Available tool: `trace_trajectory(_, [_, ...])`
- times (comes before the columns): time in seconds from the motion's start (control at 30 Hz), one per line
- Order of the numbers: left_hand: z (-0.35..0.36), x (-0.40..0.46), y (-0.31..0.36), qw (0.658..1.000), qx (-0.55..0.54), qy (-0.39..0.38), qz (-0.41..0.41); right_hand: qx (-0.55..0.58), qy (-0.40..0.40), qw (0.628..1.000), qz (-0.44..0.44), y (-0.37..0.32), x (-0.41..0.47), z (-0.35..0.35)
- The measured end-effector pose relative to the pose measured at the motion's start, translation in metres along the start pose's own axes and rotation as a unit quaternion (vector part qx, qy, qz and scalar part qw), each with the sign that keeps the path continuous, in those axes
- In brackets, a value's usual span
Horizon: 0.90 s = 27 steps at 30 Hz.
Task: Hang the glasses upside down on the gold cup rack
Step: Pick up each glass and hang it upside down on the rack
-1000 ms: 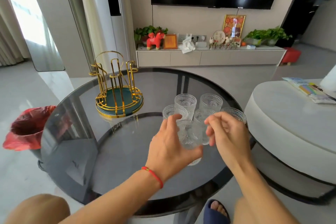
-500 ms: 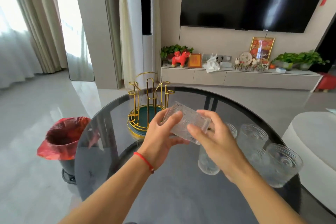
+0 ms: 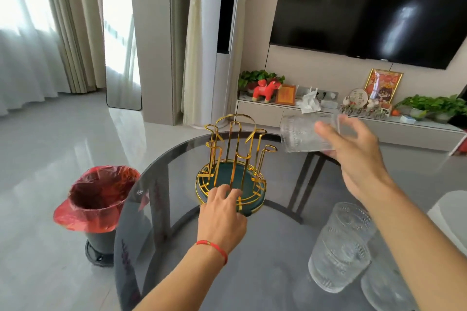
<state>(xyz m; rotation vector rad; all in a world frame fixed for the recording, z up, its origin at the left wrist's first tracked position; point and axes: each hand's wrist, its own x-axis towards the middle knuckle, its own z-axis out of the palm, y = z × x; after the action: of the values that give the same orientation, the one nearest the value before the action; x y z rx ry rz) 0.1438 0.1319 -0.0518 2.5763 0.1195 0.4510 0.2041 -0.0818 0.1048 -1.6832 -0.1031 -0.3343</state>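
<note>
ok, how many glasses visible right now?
3. One glass held by the right hand beside the rack; two on the table's near-right edge. More may sit off-frame.

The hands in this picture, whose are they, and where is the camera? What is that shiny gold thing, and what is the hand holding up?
The camera sits on a person's head, so you see what that person sees, looking down at their own two arms. There is no machine here, only bare hands. The left hand, with a red string round the wrist, rests its fingers on the base of the gold cup rack, which stands on a round dark glass table. The rack has thin gold posts for hanging cups, and none hangs there yet. The right hand holds a clear patterned glass in the air, tipped on its side, to the right of the rack. More glasses wait on the table near the person.
</note>
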Motion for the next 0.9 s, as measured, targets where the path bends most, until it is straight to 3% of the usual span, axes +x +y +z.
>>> trace_trajectory(0.2, [0.007, 0.006, -0.005, 0.999, 0.017, -0.032, -0.019, -0.031, 0.000, 0.999, -0.024, -0.001, 0.083, 0.068])
trace_trajectory(0.37, [0.010, 0.006, -0.003, 0.999, -0.003, -0.022, -0.033, -0.084, -0.025, 0.996, 0.015, 0.003, 0.139, 0.113])
trace_trajectory(0.63, [0.016, 0.008, 0.003, 0.997, -0.032, -0.024, -0.071, -0.149, -0.228, 0.962, 0.015, 0.020, 0.161, 0.142])
trace_trajectory(0.77, [0.018, 0.010, 0.004, 0.995, -0.022, -0.047, -0.080, -0.178, -0.354, 0.917, 0.040, 0.032, 0.161, 0.148])
trace_trajectory(0.9, [0.018, 0.013, 0.003, 0.994, -0.023, -0.060, -0.089, -0.252, -0.409, 0.877, -0.004, 0.043, 0.162, 0.156])
